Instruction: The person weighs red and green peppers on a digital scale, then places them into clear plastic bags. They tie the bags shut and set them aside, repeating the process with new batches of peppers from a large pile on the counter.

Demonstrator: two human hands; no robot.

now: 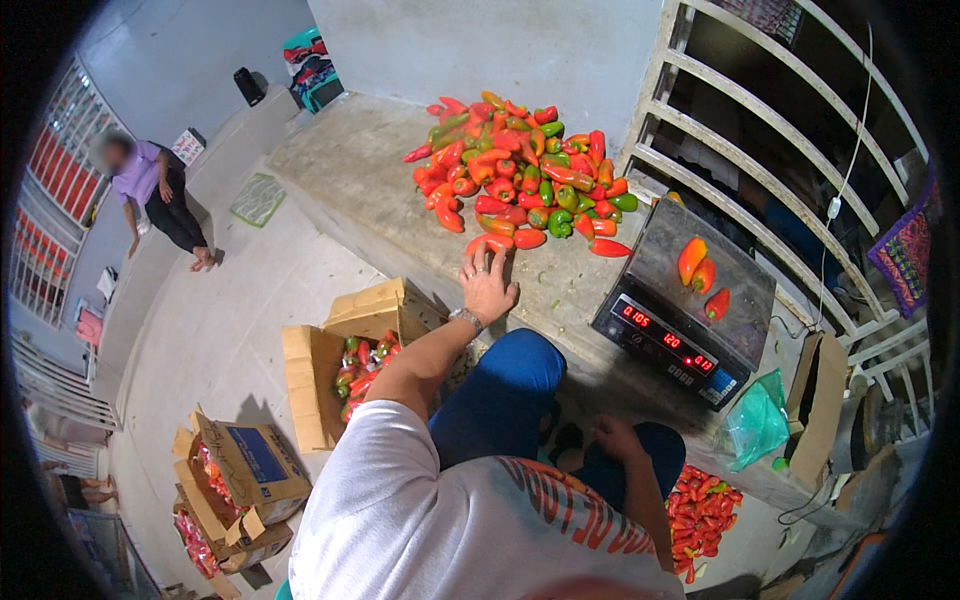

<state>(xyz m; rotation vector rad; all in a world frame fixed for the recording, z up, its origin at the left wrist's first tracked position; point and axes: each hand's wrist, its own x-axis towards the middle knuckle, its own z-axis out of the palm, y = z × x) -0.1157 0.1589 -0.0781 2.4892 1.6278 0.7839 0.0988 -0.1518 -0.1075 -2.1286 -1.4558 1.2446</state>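
Note:
My left hand [488,289], with a watch on its wrist, reaches forward over a raised concrete ledge [360,165]. Its fingertips touch the near side of an orange-red pepper [489,244], at the front of a big heap of red, orange and green peppers [517,161]. Beside my right knee is my right hand [619,439], in shade, its fingers hard to make out. To the right of the heap stands a digital scale [660,330] with lit red figures. On its metal plate [739,259] lie three peppers [702,276].
An open cardboard box [311,382] holding bagged peppers stands left of my knee. More boxes [259,465] sit farther left. Red peppers [701,517] lie on the floor at right. A green plastic bag [757,420] rests by the scale. Another person [142,172] sits far left.

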